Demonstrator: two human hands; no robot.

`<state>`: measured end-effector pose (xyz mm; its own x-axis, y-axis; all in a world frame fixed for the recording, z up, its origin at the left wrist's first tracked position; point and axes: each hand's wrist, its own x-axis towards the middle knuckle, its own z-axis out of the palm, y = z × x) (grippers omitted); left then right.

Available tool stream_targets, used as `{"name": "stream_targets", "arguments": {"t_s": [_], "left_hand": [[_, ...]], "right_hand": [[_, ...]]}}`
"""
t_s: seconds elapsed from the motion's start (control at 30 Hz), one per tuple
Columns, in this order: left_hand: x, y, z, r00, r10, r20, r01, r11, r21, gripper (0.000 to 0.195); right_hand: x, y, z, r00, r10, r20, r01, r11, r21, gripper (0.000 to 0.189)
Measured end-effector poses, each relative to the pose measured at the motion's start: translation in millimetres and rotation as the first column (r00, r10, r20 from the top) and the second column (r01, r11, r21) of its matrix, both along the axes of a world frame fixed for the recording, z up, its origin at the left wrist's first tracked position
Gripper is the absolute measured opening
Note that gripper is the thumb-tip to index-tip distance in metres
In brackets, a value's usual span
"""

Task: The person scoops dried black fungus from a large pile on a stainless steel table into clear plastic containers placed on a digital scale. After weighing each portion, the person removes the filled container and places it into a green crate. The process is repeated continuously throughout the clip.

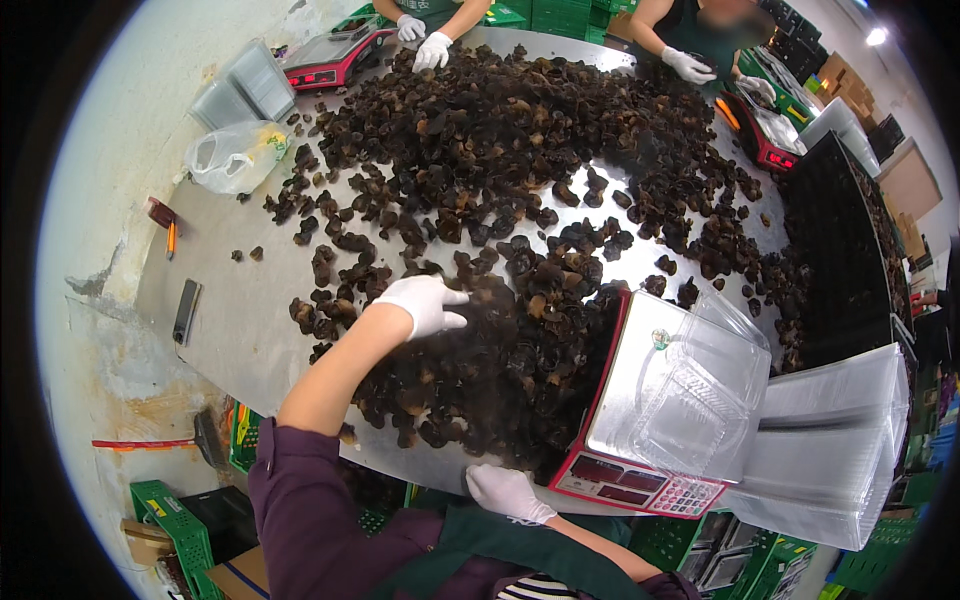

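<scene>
My left hand [429, 306], in a white glove, reaches over the near pile of dark wood ear mushrooms [536, 281] with two fingers stretched out; nothing shows in it. At the near table edge is my right hand [504, 491], also white-gloved, with its fingers curled; whether something is inside cannot be seen. Just right of the pile stands a red digital scale [637, 480] with a steel top. A clear plastic clamshell container [690, 405] lies opened on it. Beside the scale leans a tall stack of clear plastic containers [817, 457].
A large mushroom heap [517, 120] covers the far table. Two co-workers in white gloves stand there, by a left scale [330, 64] and a right scale [757, 135]. At left lie a plastic bag [236, 156], an orange-handled tool [171, 240] and a dark flat object [187, 311].
</scene>
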<state>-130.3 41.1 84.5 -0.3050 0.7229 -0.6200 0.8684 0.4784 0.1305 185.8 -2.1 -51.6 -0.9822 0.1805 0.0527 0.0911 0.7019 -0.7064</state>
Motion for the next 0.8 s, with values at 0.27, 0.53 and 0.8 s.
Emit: {"name": "stream_targets", "arguments": {"t_s": [0.27,0.53,0.8], "left_hand": [[-66.0,110.8,-88.3,0.947,0.256,-0.192,-0.054,0.718,0.694,0.026],[29.0,68.8,-83.3,0.998,-0.049,0.037,0.011,0.739,0.674,0.018],[39.1,-176.0,26.9,0.992,0.120,0.039,-0.123,0.863,0.490,0.014]], "right_hand": [[0.5,-4.0,0.5,0.999,-0.024,-0.042,0.025,1.000,0.006,0.007],[1.0,-4.2,-6.0,0.996,-0.006,-0.088,0.011,0.998,0.063,0.008],[1.6,-5.4,-5.6,0.992,-0.011,-0.124,0.024,0.994,0.103,0.007]]}}
